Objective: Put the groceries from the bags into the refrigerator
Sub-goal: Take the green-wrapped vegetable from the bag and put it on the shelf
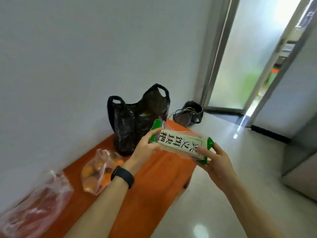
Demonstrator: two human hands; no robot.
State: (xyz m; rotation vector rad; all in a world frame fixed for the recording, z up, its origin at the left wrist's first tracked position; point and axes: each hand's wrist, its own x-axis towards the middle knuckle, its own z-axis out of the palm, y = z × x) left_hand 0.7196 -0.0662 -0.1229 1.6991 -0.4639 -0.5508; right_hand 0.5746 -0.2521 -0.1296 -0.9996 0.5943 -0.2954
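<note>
— What's being held?

— A flat, oblong packet (180, 143) in glossy film, green at both ends, with a pale label printed in big black characters. It's mid-frame, in the air over the far end of the smooth orange desk (154, 189).

— And the grips?

— Both are closed on it. The left grip (145, 148) curls round the packet's upper-left end. The right grip (216, 162) clasps the lower-right end, thumb laid across the label. A matte black band (122, 176) circles the left wrist.

— The bags?

— There are three on the desk. A thin, crinkled black bag (135, 121) stands just behind the packet, with its two loop handles up. Toward the lower left is a clear pinkish bag (97, 172) bulging with round orange fruit. In the bottom-left corner is a slack pink-tinted bag (34, 203) with something red inside, too blurred to tell what.

— Anything else?

— There's a dark round basket (188, 112) on the glossy pale floor (223, 194), below a frosted glass door (240, 57) in a metal frame at upper right.
</note>
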